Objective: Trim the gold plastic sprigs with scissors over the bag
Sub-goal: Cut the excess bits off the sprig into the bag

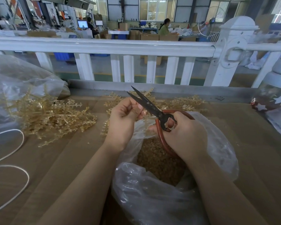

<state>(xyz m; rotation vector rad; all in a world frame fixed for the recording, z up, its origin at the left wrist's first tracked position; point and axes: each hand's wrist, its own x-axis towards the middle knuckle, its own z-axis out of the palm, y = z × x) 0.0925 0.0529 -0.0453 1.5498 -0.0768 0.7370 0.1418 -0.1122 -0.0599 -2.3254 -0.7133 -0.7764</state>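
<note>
While the blades hang parted above the bag, the call on each piece:

Right hand: right hand (185, 135) curls through the red loop handles of the scissors (151, 108), thumb in the upper loop, fingers wrapped round the lower one, dark blades a little way open and pointing toward the far edge of the tabletop.

Left hand: left hand (125, 117) has fingers curled in, thumb and fingertips pinching something small right beside the blades; it looks like a sprig piece, mostly hidden by the fingers, so I cannot tell its shape.

Gold sprigs: gold sprigs (52, 117) lie heaped toward the left edge of the tabletop, spilling from a clear sack (15, 82), and more sprigs (183, 103) lie along the far edge behind the hands.

Bag: bag (152, 200) sits open at the near edge under both hands, gold trimmings (156, 161) already piled inside.

Handling, sprigs: my read is featherlight, thin, springy plastic with many little side branches that snag on each other, so lift one by its main stem, not the tips.

Handling, cut: small offcuts will likely flick away, so pinch close to the cut and keep it above the bag mouth.

Handling, scissors: heavy steel by the look, sharp at the points, fingertips very near.

Handling, bag: soft, slippery film, the rim may sag shut.
</note>
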